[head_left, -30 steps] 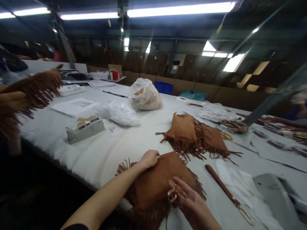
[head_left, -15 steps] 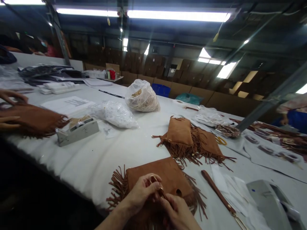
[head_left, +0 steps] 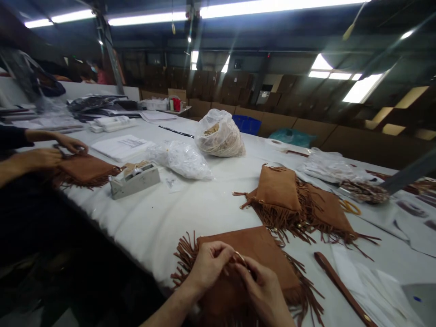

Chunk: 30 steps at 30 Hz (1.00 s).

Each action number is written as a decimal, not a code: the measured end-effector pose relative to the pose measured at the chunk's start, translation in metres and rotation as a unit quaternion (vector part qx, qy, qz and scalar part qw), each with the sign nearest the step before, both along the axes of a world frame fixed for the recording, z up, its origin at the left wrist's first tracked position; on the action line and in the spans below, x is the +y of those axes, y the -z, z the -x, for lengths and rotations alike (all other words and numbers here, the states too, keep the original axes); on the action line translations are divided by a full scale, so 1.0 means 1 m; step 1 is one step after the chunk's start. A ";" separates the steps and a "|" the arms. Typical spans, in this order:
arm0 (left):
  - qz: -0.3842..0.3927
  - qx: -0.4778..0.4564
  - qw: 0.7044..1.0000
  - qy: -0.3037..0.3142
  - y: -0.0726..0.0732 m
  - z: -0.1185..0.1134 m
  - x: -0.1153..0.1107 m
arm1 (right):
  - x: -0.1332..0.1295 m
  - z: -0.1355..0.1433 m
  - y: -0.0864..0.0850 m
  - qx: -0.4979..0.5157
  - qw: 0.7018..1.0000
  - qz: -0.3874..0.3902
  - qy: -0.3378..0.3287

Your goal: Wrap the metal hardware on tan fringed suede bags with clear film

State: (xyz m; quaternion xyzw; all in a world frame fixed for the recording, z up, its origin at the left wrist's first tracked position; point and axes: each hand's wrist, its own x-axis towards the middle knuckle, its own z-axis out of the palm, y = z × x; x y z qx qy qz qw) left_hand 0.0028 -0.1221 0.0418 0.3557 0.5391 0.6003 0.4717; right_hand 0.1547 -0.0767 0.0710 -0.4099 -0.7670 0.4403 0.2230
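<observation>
A brown fringed bag (head_left: 252, 238) lies in front of me near the table's edge, its fringe spread to both sides. Over it, my left hand (head_left: 209, 265) and my right hand (head_left: 265, 286) meet with their fingertips pinched. Between them shows a gold-coloured metal ring (head_left: 241, 259), gripped by both. Whatever the ring joins onto is hidden by my fingers. To the right, a brown wrist strap (head_left: 342, 288) rests on the white tabletop.
More brown fringed bags (head_left: 277, 187) are stacked beyond, beside yellow-handled scissors (head_left: 350, 207). A grey tape dispenser (head_left: 135, 181) and plastic bags (head_left: 182, 159) stand left of centre. At far left, a co-worker's hands (head_left: 44, 156) handle another brown bag (head_left: 86, 169).
The view has swung left, so the table's things sit further right. The ring, earlier up at my left fingers, is now between both hands, and my right hand has come up closer to it.
</observation>
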 end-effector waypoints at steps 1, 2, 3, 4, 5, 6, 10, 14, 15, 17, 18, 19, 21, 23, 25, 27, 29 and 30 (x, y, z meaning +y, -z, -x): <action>-0.005 0.060 0.997 -0.044 0.004 0.014 -0.002 | 0.007 -0.001 0.000 -0.020 1.000 0.002 0.004; -0.004 0.113 0.989 -0.094 0.009 0.029 -0.005 | 0.016 -0.003 -0.001 -0.036 0.999 -0.001 0.011; 0.006 0.151 0.980 -0.133 0.015 0.043 -0.008 | 0.026 -0.005 -0.001 -0.047 0.998 -0.017 0.025; 0.023 0.173 0.973 -0.148 0.022 0.055 -0.011 | 0.037 -0.007 0.000 -0.057 0.997 -0.042 0.043; 0.040 0.184 0.971 -0.147 0.029 0.064 -0.015 | 0.047 -0.007 0.002 -0.068 0.993 -0.074 0.064; 0.058 0.186 0.972 -0.132 0.035 0.069 -0.019 | 0.057 -0.007 0.006 -0.085 0.988 -0.102 0.085; 0.114 0.093 0.988 -0.036 0.046 0.064 -0.034 | 0.079 -0.004 0.034 -0.125 0.986 -0.076 0.080; 0.112 -0.059 0.992 0.027 0.043 0.046 -0.043 | 0.072 -0.011 0.056 -0.044 0.997 -0.007 0.065; 0.110 -0.078 0.991 0.023 0.042 0.043 -0.043 | 0.067 -0.014 0.057 -0.040 0.997 0.001 0.070; 0.101 -0.084 0.991 0.001 0.043 0.040 -0.040 | 0.055 -0.021 0.053 -0.051 0.996 0.013 0.078; 0.093 -0.076 0.993 -0.015 0.044 0.039 -0.038 | 0.048 -0.023 0.050 -0.059 0.995 0.013 0.082; 0.090 -0.062 0.994 -0.031 0.045 0.039 -0.035 | 0.041 -0.024 0.048 -0.063 0.994 0.007 0.088; 0.089 -0.019 0.994 -0.066 0.047 0.040 -0.030 | 0.030 -0.025 0.045 -0.054 0.993 -0.020 0.105; 0.086 0.009 0.991 -0.099 0.047 0.043 -0.025 | 0.022 -0.024 0.045 -0.038 0.992 -0.031 0.119; 0.080 -0.020 0.990 -0.117 0.047 0.045 -0.022 | 0.020 -0.020 0.044 -0.026 0.992 -0.001 0.124; 0.079 -0.106 0.982 -0.133 0.047 0.046 -0.020 | 0.023 -0.012 0.041 -0.011 0.992 0.038 0.119; 0.077 -0.178 0.967 -0.162 0.048 0.045 -0.019 | 0.027 0.001 0.035 0.008 0.993 0.045 0.109; 0.073 -0.184 0.963 -0.182 0.050 0.044 -0.018 | 0.029 0.009 0.033 0.013 0.994 0.032 0.103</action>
